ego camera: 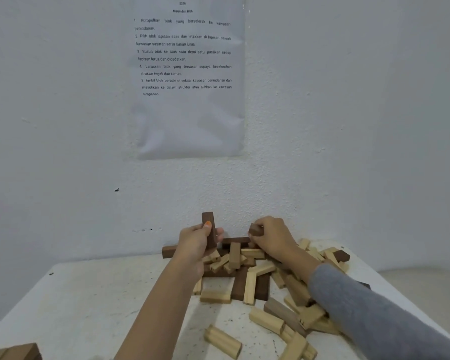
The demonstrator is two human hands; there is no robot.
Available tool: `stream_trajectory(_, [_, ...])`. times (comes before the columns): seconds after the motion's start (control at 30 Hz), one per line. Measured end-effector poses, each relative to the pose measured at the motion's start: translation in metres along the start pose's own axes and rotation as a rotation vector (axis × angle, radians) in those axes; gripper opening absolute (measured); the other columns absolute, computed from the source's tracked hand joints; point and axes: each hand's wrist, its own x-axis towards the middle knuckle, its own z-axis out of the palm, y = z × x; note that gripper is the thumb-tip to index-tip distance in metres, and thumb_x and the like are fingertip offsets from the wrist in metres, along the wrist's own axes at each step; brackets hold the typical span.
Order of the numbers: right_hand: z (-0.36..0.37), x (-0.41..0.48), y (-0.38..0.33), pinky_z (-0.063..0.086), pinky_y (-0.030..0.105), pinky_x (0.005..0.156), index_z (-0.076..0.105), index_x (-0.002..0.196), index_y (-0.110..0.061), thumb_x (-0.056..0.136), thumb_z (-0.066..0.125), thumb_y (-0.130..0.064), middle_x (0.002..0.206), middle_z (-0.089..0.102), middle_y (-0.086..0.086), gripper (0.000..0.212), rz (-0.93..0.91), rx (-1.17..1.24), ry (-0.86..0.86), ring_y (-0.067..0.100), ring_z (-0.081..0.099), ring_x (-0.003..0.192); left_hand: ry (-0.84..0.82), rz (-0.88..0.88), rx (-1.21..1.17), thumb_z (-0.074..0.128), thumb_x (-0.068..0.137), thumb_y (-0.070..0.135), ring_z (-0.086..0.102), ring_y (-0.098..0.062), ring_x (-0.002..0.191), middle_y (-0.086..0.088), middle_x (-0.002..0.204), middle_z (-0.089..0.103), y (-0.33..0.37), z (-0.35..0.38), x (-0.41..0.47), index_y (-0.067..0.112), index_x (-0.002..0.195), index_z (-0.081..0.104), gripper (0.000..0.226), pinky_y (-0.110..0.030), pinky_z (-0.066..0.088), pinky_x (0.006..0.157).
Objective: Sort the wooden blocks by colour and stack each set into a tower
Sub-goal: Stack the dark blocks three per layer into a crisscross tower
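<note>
Wooden blocks (250, 288), pale and dark brown mixed, unsorted; contents of the corner listed by size.

1. White wall (63, 126), rough-textured, filling the upper part of the scene.
2. White table (102, 294), speckled top, pushed against the wall.
3. Printed sheet (190, 113), in a clear sleeve, stuck to the wall above the table; numbered lines of text.
4. The heap itself: the wooden blocks lie jumbled on the far right half of the table, reaching back to the wall, pieces crossing and leaning on one another. Paler ones outnumber the dark.
5. Grey sleeve (374, 315) on the person's right arm, stretched over the heap's right side; the left forearm is bare.
6. Left hand (196, 241), above the heap's left edge, thumb and fingers clamped round an upright dark block (209, 219) whose top stands clear above the fist.
7. Right hand (273, 237), just beside the left and close to the wall, fingers curled tight on a second dark block (256, 229), one end poking out toward the left hand.
8. Brown stack (16, 353), only its top showing at the near left corner, well apart from the heap.
9. Stray pale block (222, 341), lying alone in front of the heap.
10. Flat dark block (169, 251), at the heap's far left end, by the wall.
</note>
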Motion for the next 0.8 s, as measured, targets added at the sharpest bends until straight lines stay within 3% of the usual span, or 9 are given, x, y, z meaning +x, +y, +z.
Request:
stream_trajectory(0.13, [0.011,0.006,-0.008,0.046,0.032,0.067,0.049,0.062,-0.021,0.087,0.069,-0.025,0.078,0.059,0.002,0.032,-0.046,-0.090,-0.038,0.022,0.060,0.080,-0.013,-0.047,-0.018,0.043,0.101,0.013,0.065,-0.013,0.079,-0.006,0.088,0.070,-0.009,0.000,0.008,0.004,0.110,0.057,0.019,-0.029,0.050,0.073])
stream_trajectory(0.27, [0.013,0.005,-0.013,0.046,0.032,0.076,0.063,0.090,-0.016,0.090,0.065,-0.033,0.095,0.062,0.003,0.017,-0.113,-0.104,-0.123,0.021,0.058,0.092,0.006,-0.053,-0.021,0.043,0.101,0.012,0.064,-0.015,0.077,-0.009,0.088,0.070,-0.015,-0.004,0.010,0.004,0.104,0.057,0.016,-0.029,0.051,0.070])
stream_trajectory(0.4, [0.012,0.006,-0.015,0.039,0.028,0.070,0.056,0.079,-0.018,0.088,0.068,-0.034,0.089,0.056,-0.001,0.022,-0.186,-0.132,-0.204,0.016,0.053,0.085,0.048,-0.043,-0.008,0.042,0.101,0.009,0.060,-0.016,0.071,-0.009,0.078,0.065,-0.013,-0.008,0.006,0.005,0.087,0.056,0.021,-0.028,0.051,0.065])
stream_trajectory(0.5, [0.012,0.006,-0.015,0.040,0.028,0.064,0.054,0.070,-0.018,0.087,0.070,-0.030,0.082,0.058,-0.001,0.025,-0.205,-0.170,-0.251,0.012,0.053,0.075,0.089,-0.043,0.025,0.045,0.100,0.010,0.058,-0.017,0.069,-0.011,0.077,0.061,-0.011,-0.010,0.003,-0.002,0.096,0.059,0.019,-0.027,0.050,0.060])
stream_trajectory(0.6, [0.011,0.000,-0.015,0.031,0.022,0.054,0.044,0.059,-0.021,0.086,0.070,-0.021,0.066,0.046,-0.007,0.038,-0.202,-0.096,-0.219,0.005,0.043,0.061,0.107,-0.042,0.051,0.048,0.099,0.010,0.056,-0.019,0.070,-0.012,0.080,0.058,-0.010,-0.013,-0.002,-0.009,0.112,0.057,0.024,-0.028,0.052,0.064])
stream_trajectory(0.73, [0.004,-0.011,-0.019,0.037,0.023,0.061,0.063,0.080,-0.015,0.086,0.072,-0.026,0.075,0.057,-0.005,0.015,-0.149,0.155,-0.070,0.011,0.052,0.072,0.104,-0.032,0.059,0.047,0.099,0.008,0.056,-0.019,0.073,-0.014,0.083,0.058,-0.010,-0.016,-0.014,-0.007,0.119,0.055,0.026,-0.027,0.052,0.063])
stream_trajectory(0.8, [-0.004,-0.020,-0.025,0.040,0.018,0.061,0.068,0.090,-0.010,0.084,0.074,-0.026,0.080,0.063,-0.001,0.018,-0.145,0.211,-0.017,0.010,0.056,0.073,0.101,-0.020,0.066,0.046,0.099,0.006,0.057,-0.019,0.072,-0.014,0.083,0.058,-0.009,-0.016,-0.022,-0.006,0.118,0.056,0.024,-0.028,0.052,0.063])
